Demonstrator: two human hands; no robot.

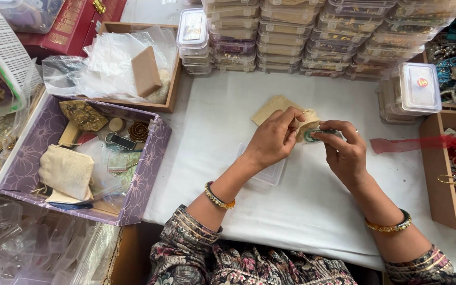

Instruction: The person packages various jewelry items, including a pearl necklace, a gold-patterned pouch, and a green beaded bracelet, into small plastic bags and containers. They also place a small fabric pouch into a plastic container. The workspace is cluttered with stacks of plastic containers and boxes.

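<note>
Beige cloth pouch [306,122] is being pinched by the left hand [273,140] while the right hand [344,150] is pinching a small green ornament [316,134] at its mouth, above a white table [312,206].

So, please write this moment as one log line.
left hand: holds small beige cloth pouch | right hand: holds small round green ornament

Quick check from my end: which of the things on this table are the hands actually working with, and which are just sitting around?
In hand:
- left hand and right hand, both pinching a small beige pouch
- small round green piece at the pouch, under the right fingertips
- flat beige pouch and clear plastic lid lie right by them

Lying about:
- purple box of oddments
- stacked clear boxes
- red ribbon
- wooden tray of plastic bags
</note>
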